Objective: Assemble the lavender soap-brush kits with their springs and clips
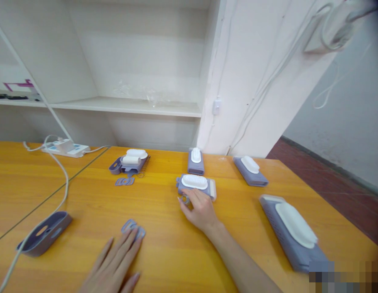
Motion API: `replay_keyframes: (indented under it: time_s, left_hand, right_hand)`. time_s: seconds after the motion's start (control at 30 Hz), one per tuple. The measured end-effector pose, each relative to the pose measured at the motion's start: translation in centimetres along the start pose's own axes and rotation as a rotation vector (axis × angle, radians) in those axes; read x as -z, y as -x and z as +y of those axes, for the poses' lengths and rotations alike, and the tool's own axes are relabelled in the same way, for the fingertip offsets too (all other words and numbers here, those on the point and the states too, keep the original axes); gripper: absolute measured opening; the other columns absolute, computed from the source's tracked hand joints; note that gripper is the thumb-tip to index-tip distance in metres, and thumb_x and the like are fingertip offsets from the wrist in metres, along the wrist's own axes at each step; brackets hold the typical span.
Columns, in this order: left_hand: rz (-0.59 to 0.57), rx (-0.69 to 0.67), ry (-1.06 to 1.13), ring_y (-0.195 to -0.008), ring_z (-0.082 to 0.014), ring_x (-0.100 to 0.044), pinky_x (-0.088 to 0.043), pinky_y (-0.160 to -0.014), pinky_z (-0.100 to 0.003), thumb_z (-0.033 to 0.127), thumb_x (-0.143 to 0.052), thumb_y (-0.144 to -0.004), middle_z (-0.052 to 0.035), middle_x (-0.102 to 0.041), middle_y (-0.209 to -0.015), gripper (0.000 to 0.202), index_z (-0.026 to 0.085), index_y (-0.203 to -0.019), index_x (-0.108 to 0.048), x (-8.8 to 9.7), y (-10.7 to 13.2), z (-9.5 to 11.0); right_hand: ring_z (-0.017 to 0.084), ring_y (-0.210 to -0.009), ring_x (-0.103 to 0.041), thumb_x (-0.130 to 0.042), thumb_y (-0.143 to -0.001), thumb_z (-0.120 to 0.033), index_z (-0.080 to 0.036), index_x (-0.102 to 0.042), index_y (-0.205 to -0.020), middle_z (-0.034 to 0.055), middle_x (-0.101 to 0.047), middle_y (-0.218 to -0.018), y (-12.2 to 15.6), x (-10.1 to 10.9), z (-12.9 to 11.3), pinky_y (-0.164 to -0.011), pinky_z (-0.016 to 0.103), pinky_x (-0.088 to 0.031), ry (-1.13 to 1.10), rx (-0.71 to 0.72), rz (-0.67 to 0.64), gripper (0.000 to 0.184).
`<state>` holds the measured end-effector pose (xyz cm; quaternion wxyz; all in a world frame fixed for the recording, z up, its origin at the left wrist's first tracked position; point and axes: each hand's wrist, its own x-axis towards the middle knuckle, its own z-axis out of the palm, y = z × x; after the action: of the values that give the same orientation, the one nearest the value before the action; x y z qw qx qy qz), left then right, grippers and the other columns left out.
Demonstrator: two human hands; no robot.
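Observation:
My left hand [117, 262] lies flat with fingers outstretched, its fingertips on a thin grey-purple plastic plate [129, 225] with cut-outs. My right hand [199, 207] reaches to the middle of the table, thumb and fingers curled around a small greyish ring-shaped piece [185, 199]; its exact kind is too small to tell. Just behind those fingers lies a grey-purple plastic device [195, 183] with a white oval bristled pad on top and a pale roller-like end at its right. The fingers cover part of its front edge.
Similar devices stand at the back [195, 167], back right [250, 171] and front right [291, 232]. Back left are loose parts [131, 160] with a wire coil and another thin plate [124, 181]. A white cable crosses a hollow purple shell [47, 234] and nears a power strip [67, 148].

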<state>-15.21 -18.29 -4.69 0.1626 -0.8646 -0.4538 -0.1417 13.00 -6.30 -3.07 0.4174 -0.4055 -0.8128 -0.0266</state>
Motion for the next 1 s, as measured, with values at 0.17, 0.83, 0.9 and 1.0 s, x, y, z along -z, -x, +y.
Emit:
replay_keyframes:
  time_s: [0.17, 0.83, 0.9, 1.0]
  left_hand:
    - [-0.133, -0.096, 0.129, -0.133, -0.0282, -0.031, -0.034, -0.102, -0.049, 0.039, -0.039, -0.091, -0.0084, -0.035, -0.145, 0.051, 0.031, -0.14, -0.029, -0.3, -9.2, 3.7]
    - [-0.342, 0.138, 0.456, -0.089, -0.0271, -0.055, -0.043, -0.074, -0.036, 0.051, -0.068, -0.066, -0.0107, -0.059, -0.094, 0.045, 0.015, -0.091, -0.057, -1.9, -19.3, 5.1]
    - [-0.403, 0.187, 0.551, -0.078, -0.0243, -0.059, -0.043, -0.067, -0.032, 0.042, -0.068, -0.068, -0.008, -0.062, -0.084, 0.034, 0.017, -0.087, -0.055, -2.3, -19.6, 4.5]
    - [-0.396, 0.228, 0.679, -0.069, -0.02, -0.062, -0.042, -0.057, -0.026, 0.034, -0.066, -0.07, -0.0046, -0.064, -0.076, 0.023, 0.018, -0.08, -0.053, -2.5, -20.3, 3.4]
  right_hand:
    - [0.019, -0.079, -0.064, -0.057, -0.082, -0.023, -0.019, -0.058, -0.1, 0.0065, -0.067, -0.085, 0.1, 0.2, 0.0, -0.072, 0.031, -0.05, -0.007, -0.093, 0.085, 0.019]
    - [0.01, -0.047, -0.05, -0.059, -0.08, -0.034, -0.019, -0.055, -0.071, -0.002, -0.055, -0.059, -0.6, 1.2, 0.5, -0.046, 0.022, -0.042, -0.22, -0.432, 0.355, 0.018]
    - [0.009, -0.047, -0.048, -0.057, -0.082, -0.035, -0.018, -0.054, -0.07, -0.0029, -0.052, -0.057, -0.7, 1.2, 0.5, -0.046, 0.021, -0.04, -0.275, -0.468, 0.365, 0.02]
    - [0.01, -0.05, -0.05, -0.056, -0.083, -0.037, -0.017, -0.055, -0.075, -0.0029, -0.053, -0.058, -0.9, 1.1, 0.5, -0.048, 0.021, -0.041, -0.404, -0.564, 0.399, 0.021]
